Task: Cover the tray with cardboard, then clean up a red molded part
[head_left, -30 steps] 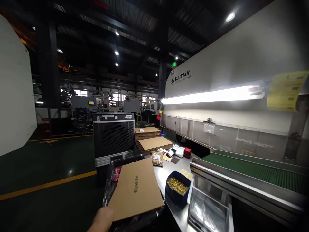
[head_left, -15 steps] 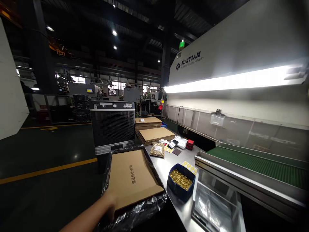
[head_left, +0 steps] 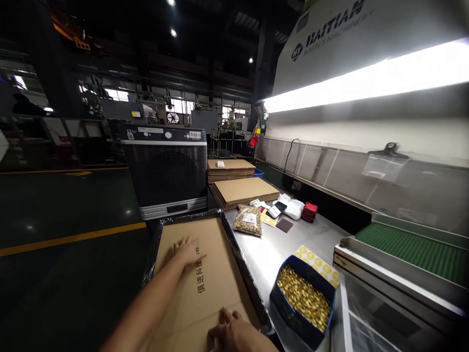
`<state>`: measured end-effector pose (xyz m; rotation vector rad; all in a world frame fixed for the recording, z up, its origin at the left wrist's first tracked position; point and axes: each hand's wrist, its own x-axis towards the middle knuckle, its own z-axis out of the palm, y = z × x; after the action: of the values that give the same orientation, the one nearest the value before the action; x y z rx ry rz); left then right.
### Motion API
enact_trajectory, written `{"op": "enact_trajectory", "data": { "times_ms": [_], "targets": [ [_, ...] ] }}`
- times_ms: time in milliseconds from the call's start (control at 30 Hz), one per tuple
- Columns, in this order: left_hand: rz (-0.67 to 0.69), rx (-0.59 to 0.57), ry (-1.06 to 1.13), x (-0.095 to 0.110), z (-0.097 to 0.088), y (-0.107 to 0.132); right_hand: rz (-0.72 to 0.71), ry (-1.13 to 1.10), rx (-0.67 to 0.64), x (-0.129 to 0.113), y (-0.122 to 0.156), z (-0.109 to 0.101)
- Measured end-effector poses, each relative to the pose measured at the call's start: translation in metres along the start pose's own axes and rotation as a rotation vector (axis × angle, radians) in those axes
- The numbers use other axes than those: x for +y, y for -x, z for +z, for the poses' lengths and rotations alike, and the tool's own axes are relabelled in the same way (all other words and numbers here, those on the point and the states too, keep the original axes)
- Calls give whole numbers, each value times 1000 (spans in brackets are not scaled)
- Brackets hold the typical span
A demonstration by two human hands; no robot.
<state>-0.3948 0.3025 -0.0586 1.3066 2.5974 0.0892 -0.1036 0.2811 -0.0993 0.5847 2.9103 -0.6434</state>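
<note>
A cardboard sheet (head_left: 216,269) with dark printed characters lies inside a box lined with black plastic (head_left: 234,244). My left hand (head_left: 186,252) rests on the sheet beside the print, fingers spread and pointing away from me. Nearer to me, my right hand (head_left: 234,330) touches the sheet's near right part with its fingers apart, the wrist running off the bottom edge. Neither hand holds anything. To the right of the box stands a blue bin (head_left: 304,303) full of small gold-coloured metal pieces.
On the metal table (head_left: 256,249) lie a bag of small parts (head_left: 248,220), a sheet of yellow stickers (head_left: 318,264), a phone (head_left: 276,210) and stacked cardboard (head_left: 245,190). An air cooler (head_left: 168,171) stands behind the box; a green conveyor (head_left: 414,249) is at right.
My left hand has moved from the box's near left edge forward onto the cardboard. My right hand has come into view on the sheet. The camera has moved closer and tipped down.
</note>
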Motion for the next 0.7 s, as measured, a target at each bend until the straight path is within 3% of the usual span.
{"op": "enact_trajectory", "data": {
  "times_ms": [133, 233, 433, 600, 700],
  "targets": [
    [-152, 78, 19, -1, 25, -52, -15, 20, -218, 8, -9, -2],
    [-212, 134, 23, -5, 41, -67, 28, 34, -319, 7, -11, -18],
    [-183, 178, 8, -27, 34, -74, 333, 33, -110, 17, -23, -34],
    [-302, 246, 3, -35, 31, -85, 309, 132, -175, 17, -24, -34],
    [-377, 238, 4, -19, 27, -99, 308, 117, -160, 15, -19, -34]
  ]
}}
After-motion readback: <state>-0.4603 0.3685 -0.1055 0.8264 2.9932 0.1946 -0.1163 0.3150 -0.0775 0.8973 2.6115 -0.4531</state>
